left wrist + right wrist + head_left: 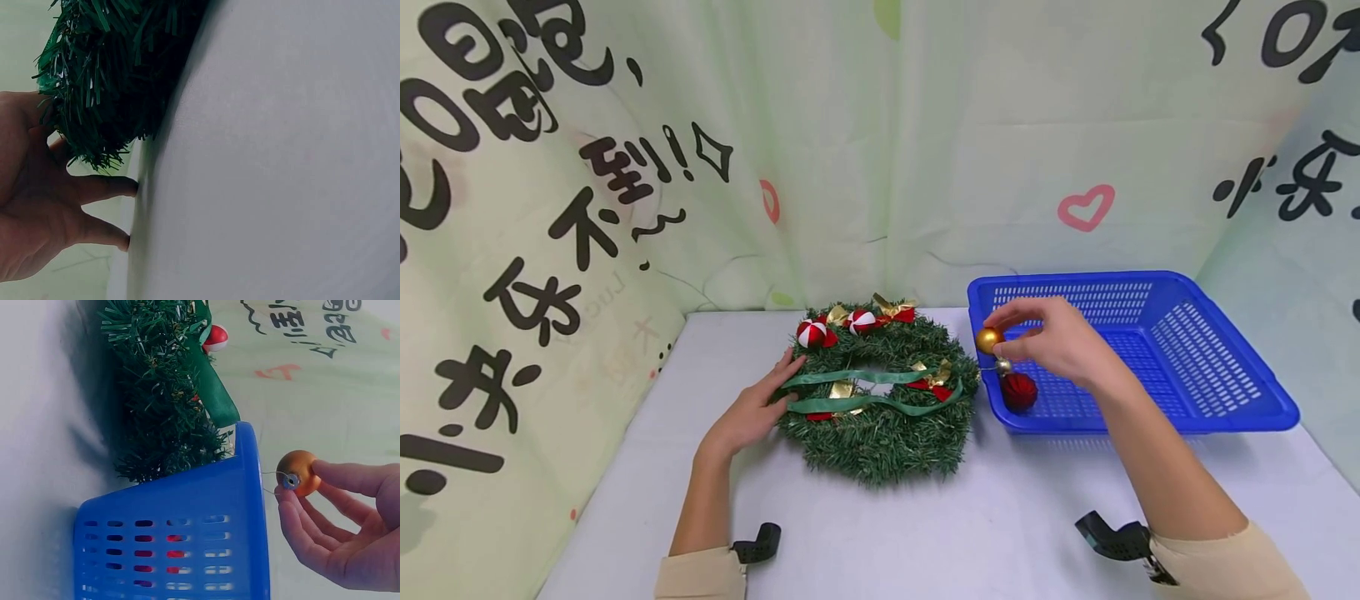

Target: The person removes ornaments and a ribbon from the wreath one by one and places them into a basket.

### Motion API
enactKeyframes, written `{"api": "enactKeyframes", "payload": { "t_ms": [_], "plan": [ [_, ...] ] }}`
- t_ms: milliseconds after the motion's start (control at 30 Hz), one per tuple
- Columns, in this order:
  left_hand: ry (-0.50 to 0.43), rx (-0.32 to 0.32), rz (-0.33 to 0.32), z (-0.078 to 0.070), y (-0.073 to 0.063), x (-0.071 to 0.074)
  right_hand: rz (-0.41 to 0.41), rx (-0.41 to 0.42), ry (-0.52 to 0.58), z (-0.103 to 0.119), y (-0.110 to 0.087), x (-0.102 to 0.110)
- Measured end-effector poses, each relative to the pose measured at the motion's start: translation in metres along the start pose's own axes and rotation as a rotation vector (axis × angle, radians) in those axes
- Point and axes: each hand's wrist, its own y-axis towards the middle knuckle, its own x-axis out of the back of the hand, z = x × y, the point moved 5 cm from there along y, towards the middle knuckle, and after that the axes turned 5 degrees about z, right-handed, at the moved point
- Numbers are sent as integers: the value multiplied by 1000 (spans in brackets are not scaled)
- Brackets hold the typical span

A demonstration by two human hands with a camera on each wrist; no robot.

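Note:
A green pine wreath (pixel 880 454) lies on the table, with red-and-white balls (pixel 812 333), gold-and-red bows and a green ribbon (pixel 880 406) on it. My left hand (pixel 756 408) rests against its left side; in the left wrist view the fingers (pixel 103 187) are spread, two tips down at the tabletop. Over the blue basket's left rim, my right hand (pixel 1045 337) pinches a gold ball ornament (pixel 988 339) between thumb and fingers. From its metal cap (pixel 291 481) runs a thin loop. Just below are a smaller gold ball (pixel 1003 366) and a dark red ball (pixel 1019 392).
The blue perforated basket (pixel 1225 358) stands right of the wreath, its near-left corner close to the greenery. White cloth covers the table (pixel 910 542). Printed curtains (pixel 985 183) hang behind and along both sides.

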Motion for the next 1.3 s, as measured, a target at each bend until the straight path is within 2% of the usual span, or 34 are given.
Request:
{"api": "enactKeyframes", "payload": {
  "t_ms": [367,700,1067,1300],
  "plan": [
    [11,-1,2,0,-1,0,-22,0,22,-15,-13,3],
    [-4,-2,4,-1,2,-1,-6,-29,-43,-29,-23,1],
    [-15,4,6,0,2,-1,-18,-30,-31,-41,-27,-1],
    [-13,2,3,1,0,0,2,-30,-73,-48,-26,-4]
  ]
}}
